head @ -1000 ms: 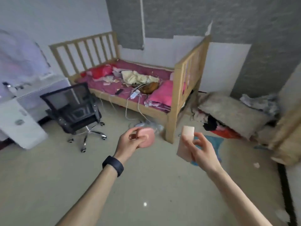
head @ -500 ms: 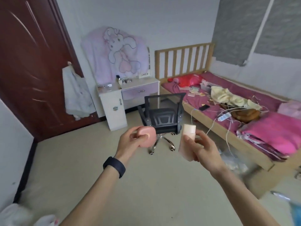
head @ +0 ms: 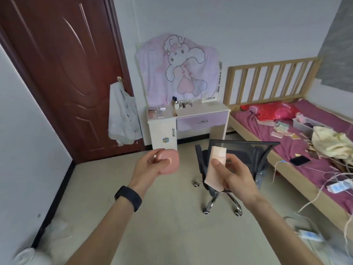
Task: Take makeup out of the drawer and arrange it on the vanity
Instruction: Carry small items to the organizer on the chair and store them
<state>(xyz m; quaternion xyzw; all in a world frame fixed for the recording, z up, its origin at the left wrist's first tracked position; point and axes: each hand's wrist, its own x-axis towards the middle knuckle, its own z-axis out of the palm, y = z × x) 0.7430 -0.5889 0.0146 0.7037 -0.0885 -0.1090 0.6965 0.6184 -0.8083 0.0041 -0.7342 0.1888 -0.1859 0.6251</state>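
Observation:
My left hand (head: 150, 167) grips a round pink compact (head: 169, 163) at chest height. My right hand (head: 235, 174) holds a peach-coloured makeup tube (head: 214, 170) upright, cap at the top. Across the room stands the white vanity (head: 200, 109) with a purple drawer (head: 202, 121), which is shut. Several small bottles and cases (head: 179, 104) sit on the vanity top. A pink cartoon cloth (head: 177, 67) covers the mirror behind it.
A black mesh office chair (head: 235, 150) on wheels stands between me and the vanity. A dark red door (head: 65, 73) with a hanging white bag (head: 122, 115) is at the left. A wooden bed (head: 286, 115) with clutter fills the right; cables and a power strip (head: 309, 234) lie on the floor.
My view has swung left from the bed to face the vanity, which is now centred and nearer. Both hands keep the same hold on the compact and the tube.

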